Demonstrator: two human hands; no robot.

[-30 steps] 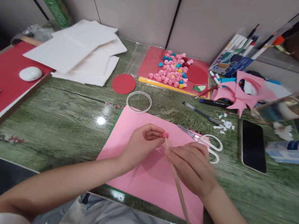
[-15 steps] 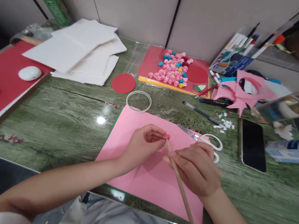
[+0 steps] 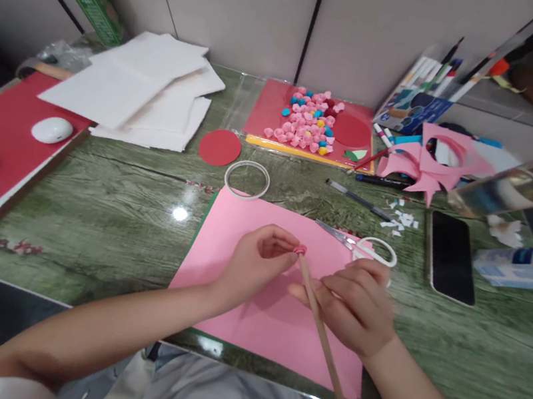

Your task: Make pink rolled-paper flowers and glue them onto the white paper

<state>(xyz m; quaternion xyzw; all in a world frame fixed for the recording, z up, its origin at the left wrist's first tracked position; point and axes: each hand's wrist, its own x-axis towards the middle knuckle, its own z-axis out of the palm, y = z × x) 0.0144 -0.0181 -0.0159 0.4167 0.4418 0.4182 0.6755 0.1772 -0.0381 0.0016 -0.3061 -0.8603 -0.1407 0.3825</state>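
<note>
My left hand (image 3: 265,253) is closed in a pinch on a small coiled pink paper piece (image 3: 299,250). A slim tan stick (image 3: 321,333) has its upper end against that coil and slants down past the near table edge. Around the stick's upper part the fingers of my right hand (image 3: 356,305) are closed. Both hands are above a stack of pink paper (image 3: 229,241). Scissors (image 3: 342,235) with white handles lie at the far right of the stack, partly behind my right hand.
A tape ring (image 3: 226,176) and a red paper disc (image 3: 219,147) lie beyond the stack. Farther back, small pink, blue and yellow pieces (image 3: 303,128) cover a plastic sleeve. On the right are a pen (image 3: 357,199), a phone (image 3: 452,256) and a bottle (image 3: 529,265); white sheets (image 3: 128,83) lie left.
The coil and the stick have shifted slightly right and toward me. My right hand has moved a little right along with them; my left hand has barely moved.
</note>
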